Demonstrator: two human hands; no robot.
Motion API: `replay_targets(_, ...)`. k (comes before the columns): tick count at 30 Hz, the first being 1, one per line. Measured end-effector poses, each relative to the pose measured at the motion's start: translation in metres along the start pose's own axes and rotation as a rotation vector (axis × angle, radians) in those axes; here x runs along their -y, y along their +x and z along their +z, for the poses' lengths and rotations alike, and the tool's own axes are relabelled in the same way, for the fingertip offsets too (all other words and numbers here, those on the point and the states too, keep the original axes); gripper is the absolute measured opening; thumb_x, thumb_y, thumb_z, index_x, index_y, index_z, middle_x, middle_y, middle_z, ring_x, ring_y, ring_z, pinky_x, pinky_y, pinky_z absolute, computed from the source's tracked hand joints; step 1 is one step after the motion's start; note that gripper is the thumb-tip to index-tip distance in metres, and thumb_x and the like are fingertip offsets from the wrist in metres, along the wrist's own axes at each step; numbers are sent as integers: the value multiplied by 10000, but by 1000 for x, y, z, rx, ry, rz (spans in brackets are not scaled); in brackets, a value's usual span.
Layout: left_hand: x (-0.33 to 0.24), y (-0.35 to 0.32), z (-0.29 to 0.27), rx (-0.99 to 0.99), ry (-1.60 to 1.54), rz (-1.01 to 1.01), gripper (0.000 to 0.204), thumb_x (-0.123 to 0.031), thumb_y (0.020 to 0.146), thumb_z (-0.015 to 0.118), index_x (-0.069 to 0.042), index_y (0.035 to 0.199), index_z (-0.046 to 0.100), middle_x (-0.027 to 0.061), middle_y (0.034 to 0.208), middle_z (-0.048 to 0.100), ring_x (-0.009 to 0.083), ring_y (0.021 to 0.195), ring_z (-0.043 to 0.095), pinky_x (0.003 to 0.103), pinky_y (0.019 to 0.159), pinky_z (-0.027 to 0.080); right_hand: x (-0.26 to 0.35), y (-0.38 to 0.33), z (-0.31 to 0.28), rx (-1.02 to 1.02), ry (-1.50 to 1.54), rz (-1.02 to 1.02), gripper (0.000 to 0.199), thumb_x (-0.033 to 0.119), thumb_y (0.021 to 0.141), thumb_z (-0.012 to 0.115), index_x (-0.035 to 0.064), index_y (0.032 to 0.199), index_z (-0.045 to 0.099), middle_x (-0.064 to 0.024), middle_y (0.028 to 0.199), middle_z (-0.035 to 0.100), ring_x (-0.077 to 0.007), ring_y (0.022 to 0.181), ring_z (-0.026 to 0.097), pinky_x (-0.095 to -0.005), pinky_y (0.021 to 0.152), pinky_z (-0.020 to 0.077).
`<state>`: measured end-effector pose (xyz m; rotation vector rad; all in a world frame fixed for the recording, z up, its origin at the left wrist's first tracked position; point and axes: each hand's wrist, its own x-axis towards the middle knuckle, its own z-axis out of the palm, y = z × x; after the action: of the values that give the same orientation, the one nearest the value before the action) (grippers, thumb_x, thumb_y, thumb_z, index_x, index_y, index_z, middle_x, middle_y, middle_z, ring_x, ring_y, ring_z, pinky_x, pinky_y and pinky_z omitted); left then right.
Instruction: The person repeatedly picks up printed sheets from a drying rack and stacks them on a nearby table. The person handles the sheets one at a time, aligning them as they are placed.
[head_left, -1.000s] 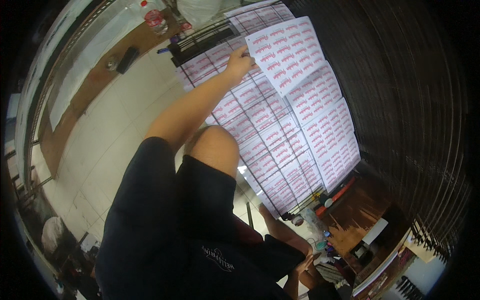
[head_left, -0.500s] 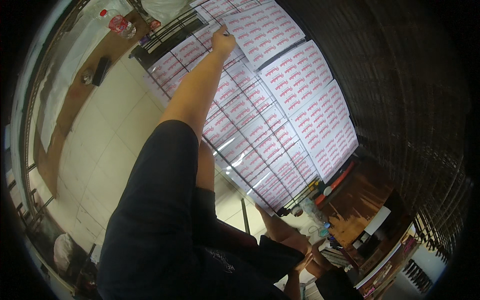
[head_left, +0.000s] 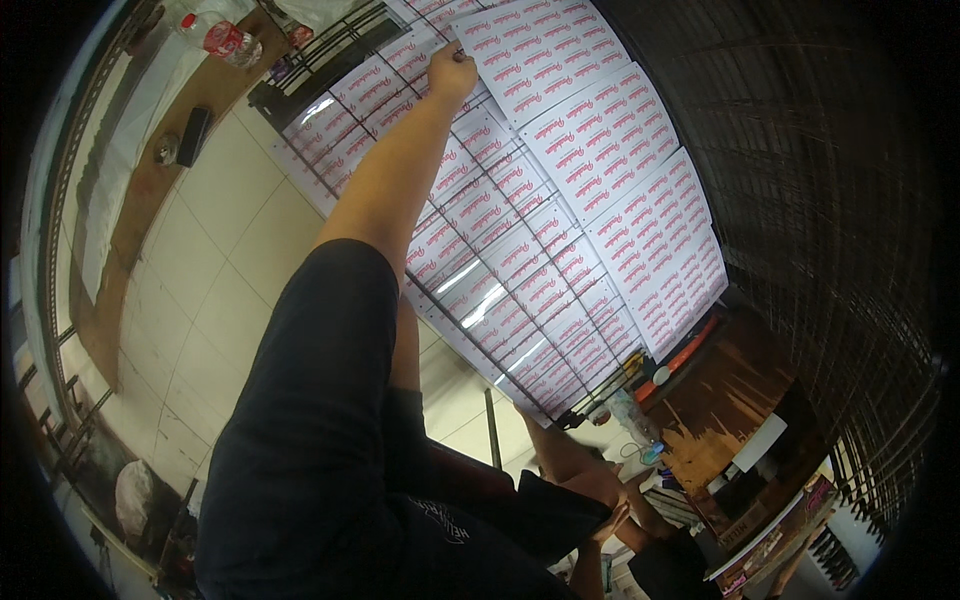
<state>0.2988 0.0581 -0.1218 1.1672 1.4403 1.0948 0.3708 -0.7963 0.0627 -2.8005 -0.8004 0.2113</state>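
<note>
My left hand [head_left: 453, 72] reaches far ahead, its fingers closed at the left edge of the far white sheet [head_left: 548, 50], which carries rows of red printing. A dark bit shows between the fingers, too small to name. Beside that sheet, a middle sheet [head_left: 605, 135] and a near sheet [head_left: 660, 250] form a row on the right side of a wire rack [head_left: 490, 185]. More printed sheets [head_left: 480, 215] lie under the rack's wires. Low on the right, my right hand [head_left: 612, 522] rests against my bent leg; its fingers are mostly hidden.
A brown bench [head_left: 150, 210] on the left bears a red-capped bottle [head_left: 235, 45] and a dark box [head_left: 195, 138]. Stacked dark wire racks [head_left: 820, 220] rise on the right. A worn wooden stool or box [head_left: 720, 400] stands near the rack's near end, with small items beside it.
The far sheet has shifted, and the dark gap between it and the middle sheet has closed. My left hand has moved slightly right with it. My right hand stays by my leg.
</note>
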Motion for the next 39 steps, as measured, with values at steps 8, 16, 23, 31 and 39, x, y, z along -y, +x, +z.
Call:
replay_targets(8,14,8,5,-31,4,25,308,-65,744,529,-18,1032,628,147,824,653,209,754,626,312,702,481,4,6,6,11,480,549,577,441,936,377,145,1407,223,-202,1420,195,-358,1287,260,-467,1034,307)
replay_targets(16,15,6,0,86,54,-53,306,-87,742,563,-16,1035,617,159,868,652,252,806,629,335,737,484,9,11,5,-8,644,691,585,455,935,370,141,1406,219,-195,1424,179,-349,1282,261,-468,1034,306)
replay_targets(23,5,-2,-4,14,317,-42,349,-79,721,623,5,1060,610,146,922,653,242,819,628,324,754,486,13,10,-1,-17,622,671,610,477,929,371,130,1404,211,-186,1429,164,-331,1277,267,-467,1035,303)
replay_targets(31,-16,-19,-8,0,416,-39,471,-126,695,579,18,1141,530,190,1013,625,336,961,595,381,850,467,14,-1,-3,-5,787,710,718,514,904,408,102,1416,117,-179,1424,188,-308,1266,295,-458,1031,299)
replay_targets(39,-62,-28,-24,26,367,53,734,-208,691,703,26,1302,372,200,1076,586,292,986,577,370,878,444,45,17,-2,-118,1022,809,718,501,897,449,89,1401,147,-162,1382,263,-284,1232,339,-435,1010,304)
